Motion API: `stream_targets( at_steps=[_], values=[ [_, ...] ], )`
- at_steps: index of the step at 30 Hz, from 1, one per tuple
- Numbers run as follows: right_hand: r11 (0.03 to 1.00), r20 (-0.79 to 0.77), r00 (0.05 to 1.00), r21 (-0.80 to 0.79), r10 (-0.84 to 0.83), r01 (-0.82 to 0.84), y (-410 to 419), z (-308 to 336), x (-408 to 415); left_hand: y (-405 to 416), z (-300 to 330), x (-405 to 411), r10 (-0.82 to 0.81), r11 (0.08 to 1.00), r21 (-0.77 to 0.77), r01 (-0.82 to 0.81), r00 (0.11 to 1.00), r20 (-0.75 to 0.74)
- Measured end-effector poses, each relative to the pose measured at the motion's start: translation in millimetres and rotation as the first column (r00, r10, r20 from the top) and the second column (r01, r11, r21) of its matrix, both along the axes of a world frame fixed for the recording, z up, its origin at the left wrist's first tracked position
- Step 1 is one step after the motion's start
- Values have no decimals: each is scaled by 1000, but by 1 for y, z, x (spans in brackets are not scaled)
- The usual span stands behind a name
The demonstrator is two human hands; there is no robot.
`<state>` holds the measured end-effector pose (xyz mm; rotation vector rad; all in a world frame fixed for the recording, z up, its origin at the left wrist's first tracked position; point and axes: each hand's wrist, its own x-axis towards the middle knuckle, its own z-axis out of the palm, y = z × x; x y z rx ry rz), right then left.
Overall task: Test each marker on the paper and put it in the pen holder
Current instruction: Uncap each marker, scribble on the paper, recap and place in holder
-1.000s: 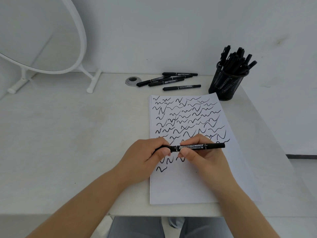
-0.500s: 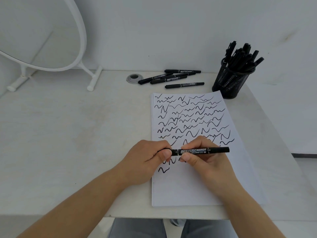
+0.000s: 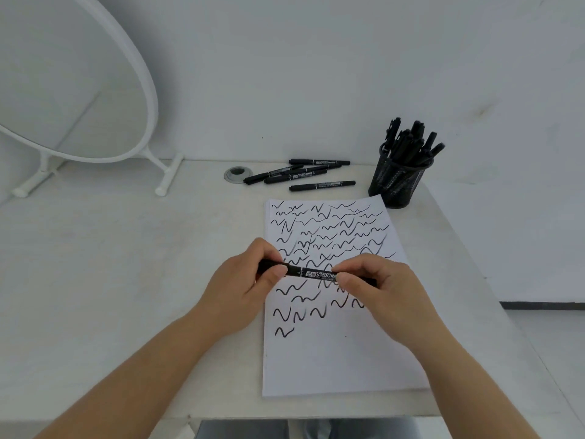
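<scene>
Two hands (image 3: pixel 311 285) pinch one marker (image 3: pixel 313 274); four loose markers (image 3: pixel 304 174) lie beyond.

This looks like a plain room at home, a dressing corner or small study. A white worktop (image 3: pixel 95 280) is pushed against bare white walls. Far left of the grip stands an oval mirror (image 3: pixel 63 90) on a white frame, and beyond it a cable grommet (image 3: pixel 235 174) is set into the surface.
</scene>
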<state>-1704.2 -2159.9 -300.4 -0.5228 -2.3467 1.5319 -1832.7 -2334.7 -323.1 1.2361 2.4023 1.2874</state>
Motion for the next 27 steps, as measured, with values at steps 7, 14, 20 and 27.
stream_targets(
  at_steps=[7, 14, 20, 27],
  values=[
    [857, 111, 975, 467, 190, -220, 4, 21, -21, 26, 30, -6, -100, 994, -59, 89, 970, -219],
    [796, 26, 972, 569, 233, -206, 12, 35, -34, 51, 49, -14, -172, 982, 17, 187, 932, -318],
    [856, 59, 997, 512, 43, -67, 51, 41, -48, 80, 38, -52, -136, 986, 90, 137, 991, -20],
    [900, -173, 978, 399, -114, 175, 110, 81, -64, 120, 9, -108, 45, 921, -369, -126, 974, -221]
  ],
)
